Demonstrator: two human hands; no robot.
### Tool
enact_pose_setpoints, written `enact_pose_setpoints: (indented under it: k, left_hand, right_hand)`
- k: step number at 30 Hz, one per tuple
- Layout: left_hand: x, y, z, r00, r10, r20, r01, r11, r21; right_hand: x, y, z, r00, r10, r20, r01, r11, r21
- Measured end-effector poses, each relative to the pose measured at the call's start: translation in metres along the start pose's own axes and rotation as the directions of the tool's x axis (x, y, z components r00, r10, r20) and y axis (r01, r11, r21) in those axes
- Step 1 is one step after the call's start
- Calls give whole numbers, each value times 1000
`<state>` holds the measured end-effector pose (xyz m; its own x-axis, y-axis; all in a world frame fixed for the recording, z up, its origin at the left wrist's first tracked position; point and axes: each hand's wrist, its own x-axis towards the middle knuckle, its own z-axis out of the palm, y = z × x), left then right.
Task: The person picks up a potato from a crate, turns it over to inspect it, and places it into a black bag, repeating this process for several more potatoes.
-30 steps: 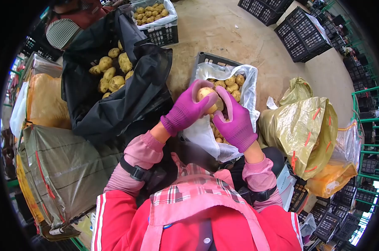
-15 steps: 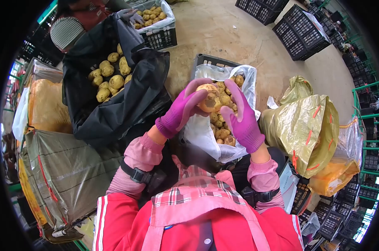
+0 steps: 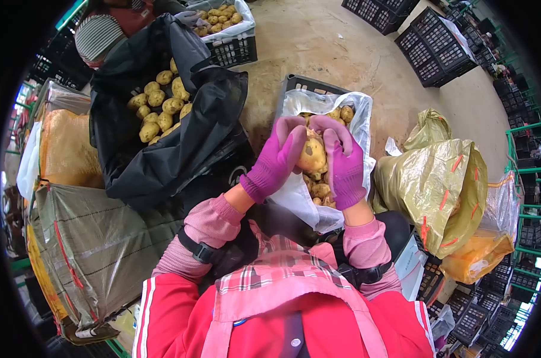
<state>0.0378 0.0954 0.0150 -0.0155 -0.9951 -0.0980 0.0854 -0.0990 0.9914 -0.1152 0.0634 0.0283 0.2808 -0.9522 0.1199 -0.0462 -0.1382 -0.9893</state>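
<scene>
I cup one yellow-brown round potato (image 3: 311, 156) between my purple-gloved left hand (image 3: 277, 160) and purple-gloved right hand (image 3: 344, 164), fingers wrapped over it. It hangs right above the white-lined black plastic crate (image 3: 300, 85) of potatoes.

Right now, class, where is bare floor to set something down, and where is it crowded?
Free: the bare concrete floor between the white-lined black crate and the black lattice crates. Crowded: the open black bag of potatoes on the left, crinkled yellow-green sacks on the right.
</scene>
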Motion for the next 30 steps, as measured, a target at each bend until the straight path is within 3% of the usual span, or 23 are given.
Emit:
enact_pose_setpoints:
  k: [2,3,4,8,10,13,17,20,23,25,30]
  left_hand:
    - [0,8,-2,1000,7,15,-4,984,-177]
    - [1,11,-4,997,74,25,-70,989,-133]
    - [2,14,-7,990,138,40,-134,987,-89]
    - [7,-6,0,886,461,47,-454,845,283]
    - [9,-12,0,885,462,56,-458,842,286]
    - [6,-6,0,919,390,60,-393,892,222]
    - [16,-6,-15,951,289,110,-299,950,87]
    - [11,-11,-3,917,389,92,-399,905,148]
    - [7,-6,-4,879,462,119,-471,800,372]
    - [4,-2,-5,894,438,99,-442,820,364]
    - [3,-5,-7,854,516,59,-500,785,366]
  right_hand:
    - [-5,8,-3,999,-35,7,35,999,5]
    - [-6,12,-6,999,-51,9,51,999,6]
    - [-4,10,-8,986,-84,147,84,996,2]
    - [-10,-8,-15,989,-19,148,17,1000,12]
    - [-10,-2,-19,989,-57,133,45,994,96]
    - [-15,4,-16,996,-61,70,63,998,-18]
    - [-22,1,-6,1000,-16,0,16,979,205]
    - [-21,-4,-5,995,-71,-69,83,980,179]
    - [-22,-10,-10,998,-36,-54,41,995,93]
    - [-22,-15,-9,999,35,-39,-30,993,118]
    - [-21,-14,-3,998,-26,-60,35,988,152]
